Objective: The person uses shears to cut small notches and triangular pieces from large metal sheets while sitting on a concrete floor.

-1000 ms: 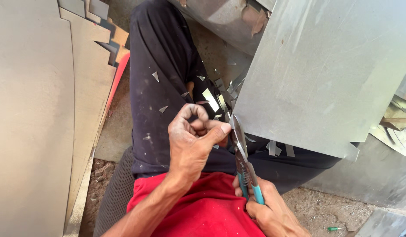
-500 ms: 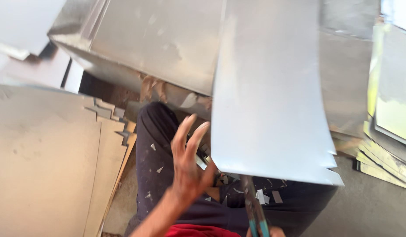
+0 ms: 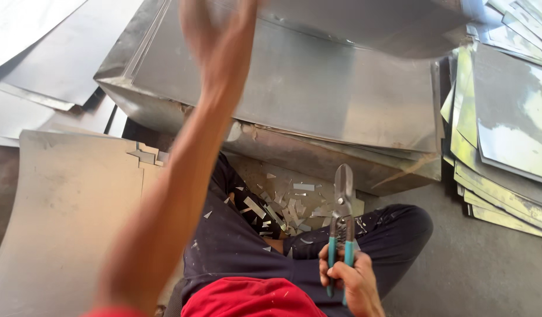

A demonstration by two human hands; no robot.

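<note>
A person is sitting cross-legged on a concrete floor (image 3: 488,276), looking down at their own lap. The right hand (image 3: 350,282) is wrapping its fingers (image 3: 341,271) closed around the teal handles of a pair of tin snips (image 3: 341,226); the blades are pointing up and away from the fingertips, shut together, cutting nothing. The left hand (image 3: 215,26) is reaching high and forward, blurred with motion, and is meeting the near edge of a grey metal sheet (image 3: 371,26) that is hanging across the top of the view. Whether those fingers are gripping the sheet or only touching it cannot be told through the blur.

Just beyond the snips' tips, small offcut scraps (image 3: 285,208) are littering the lap and the floor, so some trimming appears to be done. Out past the left fingers, a low stack of flat sheets (image 3: 294,94) is lying. To the left of that arm, a pile of notched sheets (image 3: 65,199) is lying, its cut-out corners suggesting finished pieces. To the right of the snips hand, a fanned stack of yellowish sheets (image 3: 505,152) is waiting. Judging by this, the work is somewhere midway: one pile is shaped, the raised sheet is between cuts, and more stock is remaining.
</note>
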